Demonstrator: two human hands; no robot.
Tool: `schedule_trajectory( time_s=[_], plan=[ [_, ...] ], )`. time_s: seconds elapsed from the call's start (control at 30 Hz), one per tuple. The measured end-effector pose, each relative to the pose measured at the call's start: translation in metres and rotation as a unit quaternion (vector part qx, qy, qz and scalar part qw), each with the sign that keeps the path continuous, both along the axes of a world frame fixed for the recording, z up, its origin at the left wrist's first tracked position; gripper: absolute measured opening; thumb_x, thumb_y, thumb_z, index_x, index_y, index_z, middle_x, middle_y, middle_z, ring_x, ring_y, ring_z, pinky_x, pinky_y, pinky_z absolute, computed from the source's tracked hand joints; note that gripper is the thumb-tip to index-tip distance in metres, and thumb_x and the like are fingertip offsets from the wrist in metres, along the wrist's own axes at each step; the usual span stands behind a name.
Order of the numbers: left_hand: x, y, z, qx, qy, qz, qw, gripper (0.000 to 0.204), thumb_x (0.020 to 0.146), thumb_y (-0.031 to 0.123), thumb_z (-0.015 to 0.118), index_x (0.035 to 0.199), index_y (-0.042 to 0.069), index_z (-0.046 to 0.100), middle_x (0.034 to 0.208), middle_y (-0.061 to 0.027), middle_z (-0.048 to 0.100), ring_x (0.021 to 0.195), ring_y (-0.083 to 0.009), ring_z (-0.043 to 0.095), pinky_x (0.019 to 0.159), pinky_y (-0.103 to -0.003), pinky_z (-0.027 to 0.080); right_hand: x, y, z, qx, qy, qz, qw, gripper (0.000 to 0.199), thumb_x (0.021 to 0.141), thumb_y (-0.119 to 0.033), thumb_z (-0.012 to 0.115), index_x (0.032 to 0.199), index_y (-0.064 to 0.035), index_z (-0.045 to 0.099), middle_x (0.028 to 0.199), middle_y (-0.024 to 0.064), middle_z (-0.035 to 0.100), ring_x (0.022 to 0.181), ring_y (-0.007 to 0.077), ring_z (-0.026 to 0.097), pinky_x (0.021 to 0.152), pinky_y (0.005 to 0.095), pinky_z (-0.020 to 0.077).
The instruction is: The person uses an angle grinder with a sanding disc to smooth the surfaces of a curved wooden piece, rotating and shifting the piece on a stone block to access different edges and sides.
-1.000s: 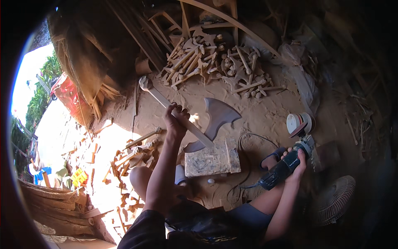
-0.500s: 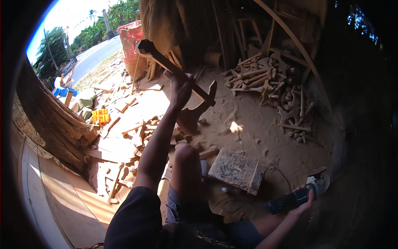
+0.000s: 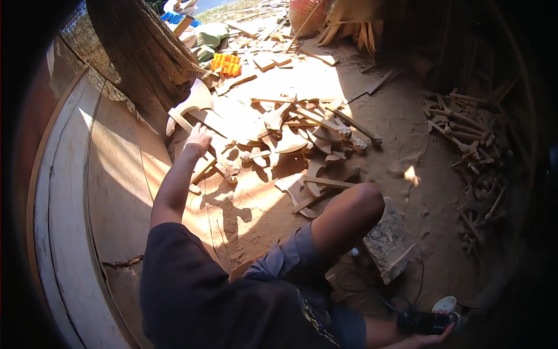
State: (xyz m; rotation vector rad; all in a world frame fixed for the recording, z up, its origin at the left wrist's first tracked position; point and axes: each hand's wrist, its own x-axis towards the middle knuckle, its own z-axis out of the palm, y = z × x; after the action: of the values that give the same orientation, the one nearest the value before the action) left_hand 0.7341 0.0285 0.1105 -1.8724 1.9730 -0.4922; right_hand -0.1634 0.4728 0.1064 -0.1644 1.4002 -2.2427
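My left hand (image 3: 199,139) reaches out at the far left, over the sunlit ground. It seems closed on the handle of a pale wooden axe (image 3: 196,100), whose wide curved head lies just beyond my fingers; the fingers show only in part. At the lower right my right hand (image 3: 446,331) grips a dark angle grinder (image 3: 419,321). A round disc (image 3: 445,303) shows at the grinder's far end. Between the two hands, several wooden axe pieces (image 3: 293,139) lie heaped on the sand, in front of my bent knee.
A worn wooden block (image 3: 392,241) stands on the sand right of my knee, with a cord (image 3: 421,282) beside it. More carved wooden pieces (image 3: 465,128) are piled at the right. Boards (image 3: 119,198) line the left side. An orange crate-like object (image 3: 226,64) lies at the back.
My view has swung left. My left hand has carried the axe from above the sand in front over to the far left. The right hand still holds the grinder, low at the right.
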Motion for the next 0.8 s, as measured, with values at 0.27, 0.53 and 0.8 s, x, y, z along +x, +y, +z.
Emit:
schedule_trajectory(
  time_s=[0.27, 0.53, 0.8],
  plan=[
    [-0.081, 0.023, -0.160, 0.242, 0.344, 0.237, 0.876, 0.034, 0.092, 0.025, 0.064, 0.112, 0.002, 0.080, 0.122, -0.0277, 0.076, 0.118, -0.0389, 0.073, 0.103, -0.047, 0.058, -0.013, -0.020, -0.005, 0.012, 0.036, 0.019, 0.999, 0.051, 0.108, -0.048, 0.055, 0.117, 0.0010, 0.068, 0.106, 0.0099, 0.070, 0.095, 0.0242, 0.068, 0.085, 0.0366, 0.0569],
    [-0.205, -0.028, -0.260, 0.160, 0.653, 0.350, 0.652, 0.035, 0.099, 0.042, 0.066, 0.102, 0.007, 0.065, 0.092, -0.0076, 0.068, 0.081, -0.0184, 0.067, 0.079, -0.042, 0.057, -0.018, -0.021, 0.001, 0.035, 0.064, 0.026, 0.997, 0.052, 0.108, -0.048, 0.055, 0.118, 0.0011, 0.068, 0.106, 0.0102, 0.071, 0.093, 0.0246, 0.068, 0.084, 0.0371, 0.0575],
    [-0.344, -0.008, -0.334, 0.263, 0.504, 0.058, 0.821, 0.049, 0.095, 0.038, 0.068, 0.129, 0.004, 0.061, 0.123, -0.0173, 0.072, 0.117, -0.0359, 0.070, 0.099, -0.055, 0.053, -0.010, -0.013, 0.014, 0.083, 0.070, -0.031, 0.994, 0.054, 0.107, -0.049, 0.054, 0.117, 0.0017, 0.068, 0.105, 0.0117, 0.072, 0.093, 0.0259, 0.070, 0.085, 0.0386, 0.0590]
  ],
)
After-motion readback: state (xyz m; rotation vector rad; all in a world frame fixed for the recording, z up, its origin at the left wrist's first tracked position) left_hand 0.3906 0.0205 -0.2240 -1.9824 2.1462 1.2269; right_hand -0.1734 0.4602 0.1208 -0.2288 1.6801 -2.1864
